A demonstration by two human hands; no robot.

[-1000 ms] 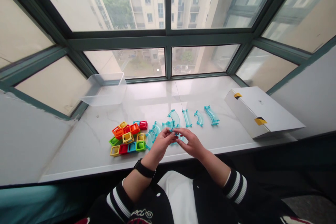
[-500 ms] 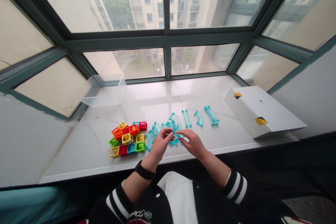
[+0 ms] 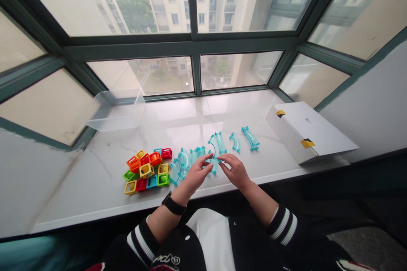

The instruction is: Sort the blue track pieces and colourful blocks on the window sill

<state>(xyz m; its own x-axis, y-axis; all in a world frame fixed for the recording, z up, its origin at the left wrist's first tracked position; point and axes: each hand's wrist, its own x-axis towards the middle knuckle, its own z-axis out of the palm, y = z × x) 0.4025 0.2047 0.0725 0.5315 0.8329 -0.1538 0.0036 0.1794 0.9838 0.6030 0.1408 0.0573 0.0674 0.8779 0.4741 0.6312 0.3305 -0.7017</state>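
My left hand [image 3: 199,172] and my right hand [image 3: 235,172] meet over the front part of the sill, fingertips close together. Between them is a clear blue toy track piece [image 3: 215,164], pinched by both hands and partly covered by the fingers. Just behind it lies a curved track piece [image 3: 212,146], close to a straighter one [image 3: 220,142]. Several more clear blue track pieces [image 3: 181,163] lie to the left of my left hand. Farther right are a small curved track piece [image 3: 235,142] and a longer wavy one [image 3: 250,138].
Colourful hollow toy blocks [image 3: 146,171] are heaped on the left of the white sill [image 3: 95,190]. Behind them stands a clear plastic bin [image 3: 117,123]. A white box [image 3: 314,131] with yellow-black tabs sits at the right. Window frames [image 3: 178,46] enclose the back.
The view has shifted slightly, moving the scene left. My hands remain together at the blue track piece, with fingertips slightly farther apart from the curved piece behind.
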